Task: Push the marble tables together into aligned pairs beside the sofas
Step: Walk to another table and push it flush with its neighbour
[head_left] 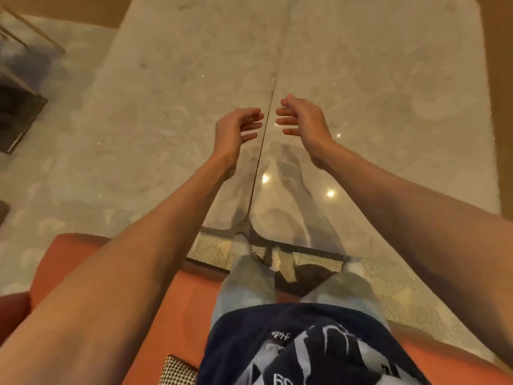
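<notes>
Two pale marble tables stand side by side straight ahead of me, the left table (172, 112) and the right table (388, 101), their long edges meeting along a thin dark seam. Their near corners line up close together. My left hand (236, 132) hovers just left of the seam, fingers curled and apart, holding nothing. My right hand (302, 120) hovers just right of the seam in the same loose shape, also empty. Neither hand visibly touches the marble.
An orange sofa (180, 301) lies under and behind my legs. A patterned rug (402, 290) runs beneath the tables' near edge. A dark-framed object (16, 118) stands at the far left on the pale floor. Brown flooring borders the right table.
</notes>
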A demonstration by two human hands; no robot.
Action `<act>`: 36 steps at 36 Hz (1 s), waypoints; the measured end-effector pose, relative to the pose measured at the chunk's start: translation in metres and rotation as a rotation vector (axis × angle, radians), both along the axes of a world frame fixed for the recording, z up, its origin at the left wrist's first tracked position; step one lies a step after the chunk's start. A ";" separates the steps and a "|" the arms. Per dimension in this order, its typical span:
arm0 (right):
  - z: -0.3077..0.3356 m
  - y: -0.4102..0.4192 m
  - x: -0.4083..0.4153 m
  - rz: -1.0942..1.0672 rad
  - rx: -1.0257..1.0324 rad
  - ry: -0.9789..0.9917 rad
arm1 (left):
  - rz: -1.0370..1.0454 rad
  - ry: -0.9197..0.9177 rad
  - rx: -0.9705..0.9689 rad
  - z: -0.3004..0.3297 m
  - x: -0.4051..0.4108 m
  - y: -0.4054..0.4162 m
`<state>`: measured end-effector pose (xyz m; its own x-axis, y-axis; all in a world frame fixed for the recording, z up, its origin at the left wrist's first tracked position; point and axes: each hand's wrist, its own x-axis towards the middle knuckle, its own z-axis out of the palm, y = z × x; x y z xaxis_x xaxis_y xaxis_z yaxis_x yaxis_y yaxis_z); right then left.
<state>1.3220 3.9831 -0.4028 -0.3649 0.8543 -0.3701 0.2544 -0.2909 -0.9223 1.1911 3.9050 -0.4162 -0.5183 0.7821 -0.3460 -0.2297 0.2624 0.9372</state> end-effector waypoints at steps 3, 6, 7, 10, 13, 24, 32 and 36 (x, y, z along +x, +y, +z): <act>-0.005 -0.018 -0.015 -0.038 -0.018 -0.012 | -0.041 -0.027 -0.022 -0.001 -0.014 -0.005; -0.012 -0.035 -0.022 -0.090 -0.048 0.000 | -0.112 -0.036 -0.054 -0.005 -0.020 -0.017; -0.016 -0.039 -0.023 -0.113 -0.056 0.008 | -0.136 -0.042 -0.059 -0.007 -0.022 -0.019; -0.028 -0.052 -0.020 -0.154 -0.062 0.010 | -0.162 -0.062 -0.080 -0.015 -0.024 -0.025; -0.036 -0.068 -0.013 -0.187 -0.080 0.000 | -0.157 -0.112 -0.079 -0.023 -0.019 -0.036; -0.077 -0.148 -0.023 -0.126 -0.561 -0.035 | 0.072 -0.513 -0.304 -0.064 -0.028 -0.128; -0.129 -0.228 -0.104 -0.307 -1.048 0.177 | 0.393 -0.618 -0.529 -0.114 -0.098 -0.188; -0.153 -0.240 -0.148 -0.649 -1.007 0.506 | 0.376 -0.868 -0.262 -0.133 -0.158 -0.191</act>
<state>1.1744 3.7427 -0.5563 -0.2794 0.3557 -0.8918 -0.5030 -0.8454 -0.1796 1.0333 3.7144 -0.5493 -0.2015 0.4625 -0.8634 -0.9224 0.2068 0.3261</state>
